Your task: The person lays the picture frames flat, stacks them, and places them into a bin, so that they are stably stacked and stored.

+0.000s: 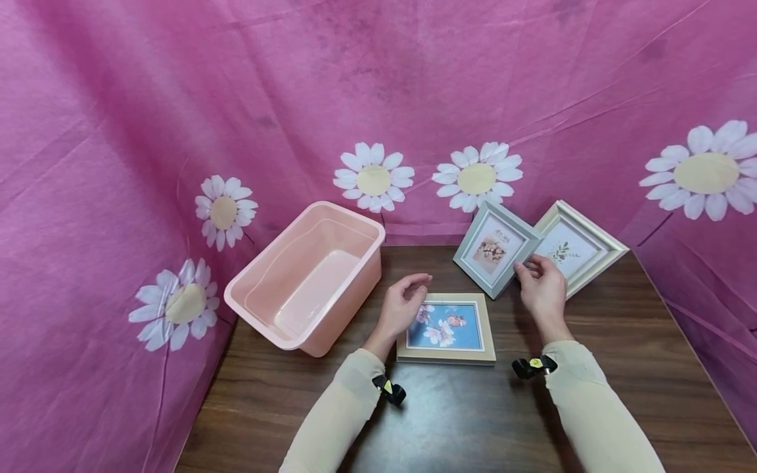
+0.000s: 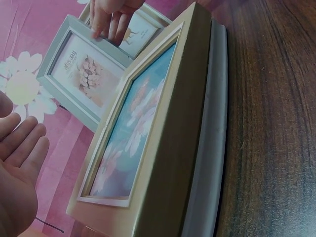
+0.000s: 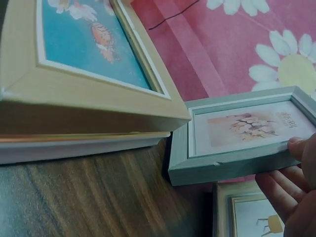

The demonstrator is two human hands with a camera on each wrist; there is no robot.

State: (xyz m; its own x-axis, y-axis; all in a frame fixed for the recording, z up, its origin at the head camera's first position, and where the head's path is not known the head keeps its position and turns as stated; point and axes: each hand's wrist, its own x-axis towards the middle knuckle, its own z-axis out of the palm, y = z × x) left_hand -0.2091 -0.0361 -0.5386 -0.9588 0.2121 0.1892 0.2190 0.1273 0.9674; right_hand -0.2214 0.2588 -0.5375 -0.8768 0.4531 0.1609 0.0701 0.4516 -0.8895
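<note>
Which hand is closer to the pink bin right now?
The left hand is nearer: it is to the right of the pink bin, not touching it. The right hand is farther right, holding the grey frame.

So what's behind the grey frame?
A cream frame, with leaves showing. The grey frame and right hand cover some of it, so I can't see that bit.

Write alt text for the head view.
A person's right-hand grip holds a gray picture frame partly hiding a cream frame; the left-hand grip is by a tan frame picturing flowers. A pink bin stands at left on a dark wooden table, before a pink daisy-print backdrop.
</note>
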